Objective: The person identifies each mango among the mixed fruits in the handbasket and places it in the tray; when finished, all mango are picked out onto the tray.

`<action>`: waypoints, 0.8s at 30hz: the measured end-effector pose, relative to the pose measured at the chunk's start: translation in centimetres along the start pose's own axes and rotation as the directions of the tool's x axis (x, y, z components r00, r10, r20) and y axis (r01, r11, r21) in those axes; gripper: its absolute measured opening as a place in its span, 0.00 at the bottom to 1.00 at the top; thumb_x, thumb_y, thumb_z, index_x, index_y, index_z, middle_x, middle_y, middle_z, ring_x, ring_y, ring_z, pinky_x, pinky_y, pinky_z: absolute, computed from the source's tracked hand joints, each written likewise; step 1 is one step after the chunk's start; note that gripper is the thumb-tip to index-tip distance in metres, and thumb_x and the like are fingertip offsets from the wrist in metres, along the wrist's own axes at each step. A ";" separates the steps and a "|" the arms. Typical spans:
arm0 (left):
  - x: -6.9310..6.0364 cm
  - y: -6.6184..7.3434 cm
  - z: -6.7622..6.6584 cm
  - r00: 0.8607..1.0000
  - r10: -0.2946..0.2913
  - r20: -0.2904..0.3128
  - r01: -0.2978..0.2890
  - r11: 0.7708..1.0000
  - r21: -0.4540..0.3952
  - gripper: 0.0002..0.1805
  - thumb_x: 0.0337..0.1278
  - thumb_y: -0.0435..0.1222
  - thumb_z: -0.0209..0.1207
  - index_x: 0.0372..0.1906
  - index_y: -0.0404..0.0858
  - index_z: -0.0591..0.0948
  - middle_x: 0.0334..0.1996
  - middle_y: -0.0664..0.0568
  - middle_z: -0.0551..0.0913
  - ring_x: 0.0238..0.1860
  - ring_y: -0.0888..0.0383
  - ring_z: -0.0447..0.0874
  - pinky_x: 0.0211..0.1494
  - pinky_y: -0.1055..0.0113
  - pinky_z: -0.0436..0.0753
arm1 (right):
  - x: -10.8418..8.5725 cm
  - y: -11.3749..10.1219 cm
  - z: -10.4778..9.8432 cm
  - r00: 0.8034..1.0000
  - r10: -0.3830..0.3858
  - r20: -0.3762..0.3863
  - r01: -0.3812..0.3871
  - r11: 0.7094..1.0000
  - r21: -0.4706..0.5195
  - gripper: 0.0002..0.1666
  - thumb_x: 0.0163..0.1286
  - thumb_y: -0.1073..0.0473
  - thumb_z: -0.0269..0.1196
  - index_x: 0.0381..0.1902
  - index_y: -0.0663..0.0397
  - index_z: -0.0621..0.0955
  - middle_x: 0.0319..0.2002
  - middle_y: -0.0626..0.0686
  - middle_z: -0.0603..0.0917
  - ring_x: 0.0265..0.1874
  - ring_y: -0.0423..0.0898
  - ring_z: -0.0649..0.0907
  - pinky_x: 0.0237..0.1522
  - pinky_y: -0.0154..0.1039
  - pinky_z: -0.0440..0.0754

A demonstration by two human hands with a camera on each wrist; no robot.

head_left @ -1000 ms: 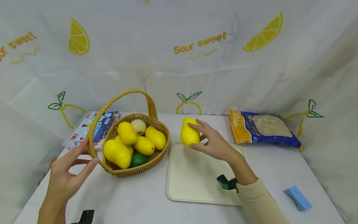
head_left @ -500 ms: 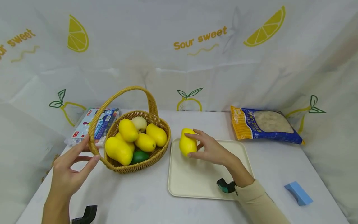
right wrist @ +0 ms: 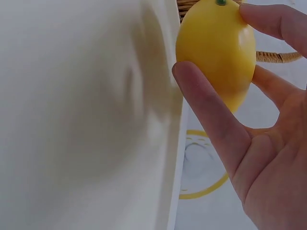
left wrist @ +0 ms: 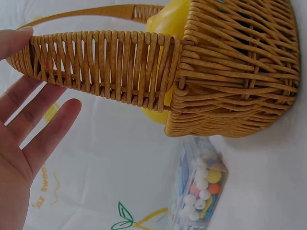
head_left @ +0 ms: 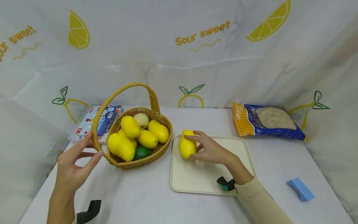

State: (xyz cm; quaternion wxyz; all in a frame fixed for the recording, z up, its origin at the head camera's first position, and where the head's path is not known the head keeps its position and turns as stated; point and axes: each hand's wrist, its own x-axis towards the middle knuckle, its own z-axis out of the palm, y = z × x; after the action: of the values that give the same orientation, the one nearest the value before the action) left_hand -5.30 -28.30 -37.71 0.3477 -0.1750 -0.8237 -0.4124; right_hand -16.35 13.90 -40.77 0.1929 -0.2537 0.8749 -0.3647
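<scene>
My left hand (head_left: 73,166) pinches the handle of a wicker basket (head_left: 134,164) near where it joins the rim. In the left wrist view, the thumb lies on one side of the handle and the fingers on the other. Several yellow fruits, a pale round fruit (head_left: 141,120) and a dark green one (head_left: 142,152) lie in the basket. My right hand (head_left: 211,151) holds a smooth yellow mango (head_left: 186,145) between thumb and fingers, over the far left part of a cream tray (head_left: 193,180). Whether the mango touches the tray, I cannot tell. Its green stem spot (right wrist: 220,2) shows in the right wrist view.
Behind the basket at left lies a clear box of coloured beads (head_left: 93,119). A blue and orange food bag (head_left: 269,121) rests at the back right. A light blue block (head_left: 300,189) sits at the right. A printed white curtain (head_left: 156,46) hangs behind the table.
My right hand has lowered the mango from above the tray's far edge to over its far left part. The left hand keeps its hold on the basket handle. The view has tilted slightly.
</scene>
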 end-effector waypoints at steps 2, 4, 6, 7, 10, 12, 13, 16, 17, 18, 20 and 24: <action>0.1 0.0 0.0 1.000 0.003 0.003 -0.003 1.000 -0.002 0.42 0.37 0.14 0.67 0.67 0.29 0.75 0.59 0.70 0.84 0.51 0.77 0.83 0.49 0.90 0.79 | 0.1 0.0 0.1 1.000 0.002 0.011 -0.002 1.000 0.010 0.46 0.62 0.50 0.73 0.77 0.41 0.68 0.80 0.65 0.55 0.44 0.45 0.87 0.42 0.33 0.86; 0.1 0.0 0.0 1.000 0.005 0.006 -0.005 1.000 -0.004 0.42 0.37 0.14 0.67 0.68 0.29 0.75 0.59 0.70 0.83 0.52 0.77 0.83 0.48 0.90 0.79 | 0.2 0.0 0.3 1.000 -0.002 0.019 0.002 1.000 0.014 0.47 0.62 0.51 0.73 0.77 0.42 0.68 0.80 0.66 0.54 0.43 0.44 0.87 0.42 0.33 0.86; 0.1 0.1 0.0 1.000 0.007 0.009 -0.007 1.000 -0.006 0.43 0.36 0.14 0.67 0.68 0.29 0.75 0.59 0.71 0.83 0.52 0.76 0.83 0.48 0.90 0.79 | 0.3 0.0 0.4 1.000 -0.009 0.023 0.009 1.000 0.014 0.46 0.62 0.52 0.73 0.77 0.43 0.69 0.80 0.66 0.54 0.43 0.44 0.87 0.44 0.33 0.86; 0.1 0.1 0.0 1.000 0.005 0.011 -0.005 1.000 -0.006 0.43 0.36 0.14 0.67 0.68 0.29 0.75 0.59 0.71 0.83 0.52 0.76 0.82 0.48 0.90 0.79 | 0.4 0.0 0.5 1.000 -0.013 0.027 0.012 1.000 0.016 0.46 0.62 0.53 0.73 0.77 0.43 0.69 0.80 0.66 0.54 0.43 0.44 0.87 0.44 0.33 0.86; 0.1 0.1 0.0 1.000 0.002 0.015 -0.002 1.000 -0.006 0.43 0.36 0.14 0.66 0.68 0.29 0.74 0.59 0.71 0.83 0.52 0.76 0.82 0.48 0.90 0.80 | 0.5 -0.1 0.8 0.999 -0.012 0.042 0.011 1.000 0.029 0.46 0.62 0.55 0.73 0.76 0.43 0.69 0.80 0.65 0.53 0.42 0.45 0.86 0.46 0.33 0.85; 0.2 0.1 0.0 1.000 0.000 0.015 0.000 1.000 -0.004 0.43 0.36 0.14 0.67 0.68 0.29 0.74 0.59 0.70 0.83 0.52 0.76 0.82 0.48 0.90 0.80 | 0.6 -0.2 1.0 0.998 -0.008 0.056 0.005 0.999 0.038 0.45 0.63 0.56 0.73 0.76 0.42 0.69 0.80 0.65 0.52 0.43 0.45 0.86 0.47 0.33 0.86; 0.2 0.1 0.0 1.000 -0.003 0.015 0.003 1.000 -0.002 0.43 0.36 0.14 0.66 0.68 0.30 0.74 0.59 0.70 0.83 0.52 0.77 0.82 0.48 0.90 0.79 | 0.7 -0.2 1.1 0.998 -0.003 0.062 0.001 0.999 0.043 0.45 0.63 0.57 0.73 0.76 0.42 0.69 0.80 0.64 0.52 0.43 0.45 0.86 0.47 0.34 0.86; 0.2 0.1 0.0 1.000 -0.005 0.017 0.005 1.000 -0.003 0.43 0.36 0.14 0.67 0.68 0.30 0.75 0.60 0.69 0.83 0.52 0.77 0.83 0.48 0.90 0.80 | 0.7 -0.3 1.3 0.997 0.004 0.075 -0.008 0.999 0.046 0.46 0.63 0.58 0.73 0.76 0.41 0.68 0.81 0.64 0.51 0.44 0.45 0.86 0.47 0.34 0.86; 0.1 0.1 0.0 1.000 -0.005 0.016 0.005 1.000 -0.003 0.43 0.36 0.14 0.67 0.68 0.29 0.75 0.59 0.69 0.83 0.52 0.76 0.83 0.48 0.90 0.80 | 0.8 -0.4 1.3 0.997 0.003 0.078 -0.006 0.999 0.045 0.46 0.63 0.58 0.73 0.77 0.41 0.68 0.81 0.64 0.51 0.44 0.45 0.86 0.47 0.34 0.85; 0.1 0.1 0.0 1.000 -0.008 0.015 0.008 1.000 -0.002 0.43 0.36 0.14 0.67 0.68 0.30 0.75 0.59 0.70 0.83 0.52 0.77 0.83 0.48 0.90 0.80 | 0.8 -0.4 1.4 0.997 0.001 0.080 -0.004 0.999 0.044 0.46 0.63 0.58 0.73 0.77 0.41 0.68 0.81 0.64 0.51 0.44 0.45 0.86 0.48 0.34 0.85; 0.0 0.1 0.0 1.000 -0.013 0.010 0.013 1.000 -0.001 0.43 0.37 0.14 0.67 0.68 0.30 0.75 0.58 0.71 0.84 0.51 0.77 0.83 0.47 0.90 0.80 | 0.9 -0.5 1.4 0.997 -0.011 0.082 0.008 0.999 0.039 0.46 0.63 0.58 0.73 0.77 0.42 0.67 0.81 0.64 0.50 0.44 0.45 0.86 0.49 0.35 0.85; 0.0 0.1 0.0 1.000 -0.007 0.007 0.007 1.000 -0.006 0.42 0.38 0.14 0.67 0.68 0.29 0.74 0.56 0.72 0.84 0.51 0.77 0.83 0.47 0.90 0.80 | 1.0 -0.6 1.4 0.996 -0.028 0.079 0.026 0.999 0.024 0.47 0.64 0.58 0.73 0.77 0.43 0.66 0.81 0.65 0.50 0.45 0.45 0.86 0.48 0.33 0.85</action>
State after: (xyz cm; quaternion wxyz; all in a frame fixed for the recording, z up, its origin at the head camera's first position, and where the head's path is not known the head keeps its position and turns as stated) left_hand -5.27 -28.26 -37.69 0.3429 -0.1744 -0.8242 -0.4156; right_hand -16.26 12.15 -41.42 0.2255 -0.2776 0.8587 -0.3670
